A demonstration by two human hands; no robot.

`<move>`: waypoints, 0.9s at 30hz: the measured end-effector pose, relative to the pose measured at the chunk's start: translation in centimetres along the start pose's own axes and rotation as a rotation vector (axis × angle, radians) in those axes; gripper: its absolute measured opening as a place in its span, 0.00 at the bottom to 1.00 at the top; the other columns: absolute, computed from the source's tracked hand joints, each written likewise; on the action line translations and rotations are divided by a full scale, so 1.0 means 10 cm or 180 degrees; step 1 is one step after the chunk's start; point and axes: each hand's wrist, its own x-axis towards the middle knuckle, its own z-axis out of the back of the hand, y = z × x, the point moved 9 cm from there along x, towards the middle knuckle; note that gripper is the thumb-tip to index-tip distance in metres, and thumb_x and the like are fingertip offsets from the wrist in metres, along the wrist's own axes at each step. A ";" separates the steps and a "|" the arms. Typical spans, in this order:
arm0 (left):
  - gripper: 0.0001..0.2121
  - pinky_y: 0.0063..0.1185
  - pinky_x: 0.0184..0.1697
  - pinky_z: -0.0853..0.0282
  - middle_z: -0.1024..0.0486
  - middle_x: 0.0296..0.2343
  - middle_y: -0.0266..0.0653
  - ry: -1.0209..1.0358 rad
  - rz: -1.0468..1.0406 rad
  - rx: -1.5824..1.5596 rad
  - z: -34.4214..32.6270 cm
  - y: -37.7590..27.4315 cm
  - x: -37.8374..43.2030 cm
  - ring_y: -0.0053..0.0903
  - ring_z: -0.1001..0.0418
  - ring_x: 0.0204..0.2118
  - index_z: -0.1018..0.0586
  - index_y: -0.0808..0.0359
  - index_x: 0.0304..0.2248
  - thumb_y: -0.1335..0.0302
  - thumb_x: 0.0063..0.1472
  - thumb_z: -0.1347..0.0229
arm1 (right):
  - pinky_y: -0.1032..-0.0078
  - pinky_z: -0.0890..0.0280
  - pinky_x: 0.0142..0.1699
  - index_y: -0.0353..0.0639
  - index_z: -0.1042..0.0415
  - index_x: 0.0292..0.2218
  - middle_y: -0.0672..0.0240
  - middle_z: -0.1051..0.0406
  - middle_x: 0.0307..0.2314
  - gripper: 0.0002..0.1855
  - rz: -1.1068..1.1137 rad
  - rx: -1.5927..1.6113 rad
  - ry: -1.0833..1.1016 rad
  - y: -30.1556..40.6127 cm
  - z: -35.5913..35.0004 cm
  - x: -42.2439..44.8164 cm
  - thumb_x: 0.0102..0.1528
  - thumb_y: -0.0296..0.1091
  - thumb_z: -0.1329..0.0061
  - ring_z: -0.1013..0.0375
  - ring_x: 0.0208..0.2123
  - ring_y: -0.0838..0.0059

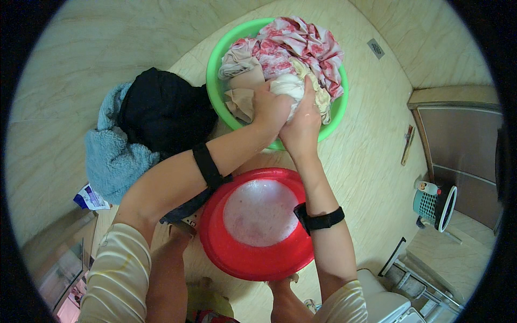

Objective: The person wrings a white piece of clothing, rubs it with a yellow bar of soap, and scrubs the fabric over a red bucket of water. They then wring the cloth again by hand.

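Note:
Both my hands grip a bunched white cloth (289, 87) above the near side of a green plastic basin (344, 109). My left hand (271, 107) holds it from the left, my right hand (305, 121) from the right. In the green basin lie a red-and-white patterned fabric (301, 40), beige cloth (247, 78) and a cream-yellow cloth (322, 101). Nearer to me, under my forearms, stands a red plastic basin (258, 262) with foamy, cloudy water (260, 214) in it.
Black fabric (165, 109) and a fluffy blue textile (117, 161) are heaped left of the basins. A blue-and-white packet (92, 197) lies beside them. At the right are a floor drain (375, 49), a teal basket (426, 206) and a white toilet (383, 305).

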 end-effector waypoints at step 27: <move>0.18 0.19 0.42 0.34 0.29 0.38 0.41 0.1754 -0.0241 0.0141 -0.39 -0.29 -0.08 0.23 0.31 0.38 0.29 0.68 0.39 0.80 0.44 0.54 | 0.75 0.33 0.34 0.36 0.28 0.27 0.62 0.27 0.23 0.20 -0.1078 0.0750 0.1272 -0.25 -0.04 0.04 0.25 0.27 0.42 0.27 0.26 0.72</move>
